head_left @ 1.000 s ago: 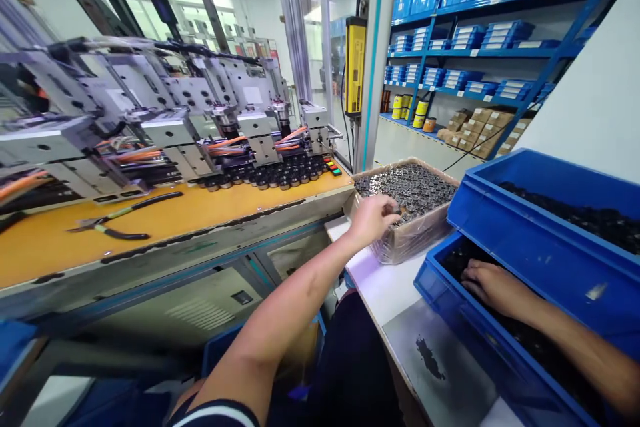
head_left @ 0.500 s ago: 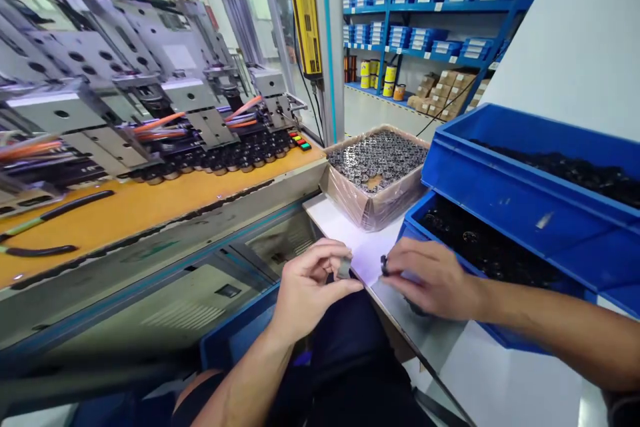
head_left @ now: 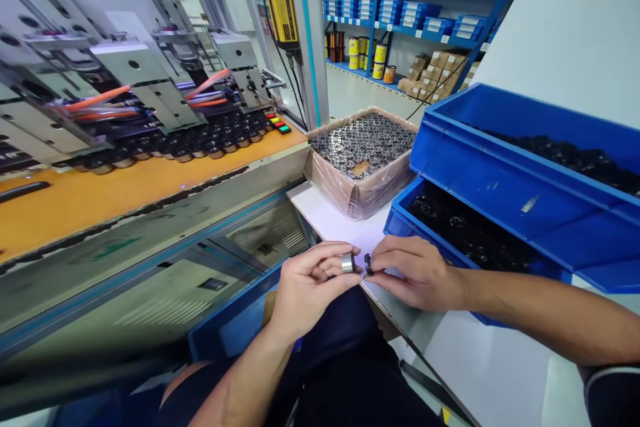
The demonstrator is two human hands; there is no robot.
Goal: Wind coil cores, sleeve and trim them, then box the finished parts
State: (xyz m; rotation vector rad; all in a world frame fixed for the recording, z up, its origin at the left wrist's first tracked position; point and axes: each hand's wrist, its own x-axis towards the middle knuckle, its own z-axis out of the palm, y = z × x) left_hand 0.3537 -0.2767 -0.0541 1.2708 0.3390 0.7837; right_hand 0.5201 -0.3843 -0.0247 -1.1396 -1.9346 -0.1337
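Between thumb and fingers, my left hand (head_left: 310, 287) holds a silver metal ring (head_left: 347, 263) with a dark edge on its right side. Facing it across a small gap, a small black round part (head_left: 369, 264) is pinched in the fingertips of my right hand (head_left: 420, 272). The two parts do not touch. Both hands are above my lap, at the edge of the white table (head_left: 327, 208). My right hand is in front of the lower blue bin (head_left: 400, 213), which holds black parts.
A plastic-lined cardboard box (head_left: 354, 197) of small metallic parts stands behind my hands. An upper blue bin (head_left: 500, 177) sits at the right. At the left, a machine (head_left: 165, 107) stands over an orange bench (head_left: 150, 193) with rows of black-topped parts.
My right hand has brought the black part closer to the ring in my left hand. The ring now shows more clearly. The camera view has shifted, moving the surroundings left and up.
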